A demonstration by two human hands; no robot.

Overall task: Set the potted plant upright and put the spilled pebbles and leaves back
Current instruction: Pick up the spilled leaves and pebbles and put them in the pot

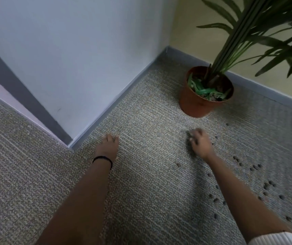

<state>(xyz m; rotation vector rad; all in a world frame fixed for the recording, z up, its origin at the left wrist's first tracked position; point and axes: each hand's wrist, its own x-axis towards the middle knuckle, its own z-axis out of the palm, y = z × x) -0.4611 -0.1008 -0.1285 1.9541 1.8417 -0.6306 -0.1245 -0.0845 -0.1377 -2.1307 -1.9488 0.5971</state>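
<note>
Speckled grey carpet floor (141,174), corner by white wall. Green palm-like plant in round terracotta plastic pot (197,105) stands upright, loose leaves and pebbles inside. Small dark brown round pebbles (254,167) scattered right of the arms, toward the viewer from pot. Right hand (201,143) nearest them, blurred, fingers curled, possibly around pebbles; can't confirm. Left hand (109,145) flat on carpet, holding nothing.

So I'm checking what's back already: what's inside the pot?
Inside the pot: plant stems, loose green leaves and a few pebbles. Anything beneath them is covered.
</note>
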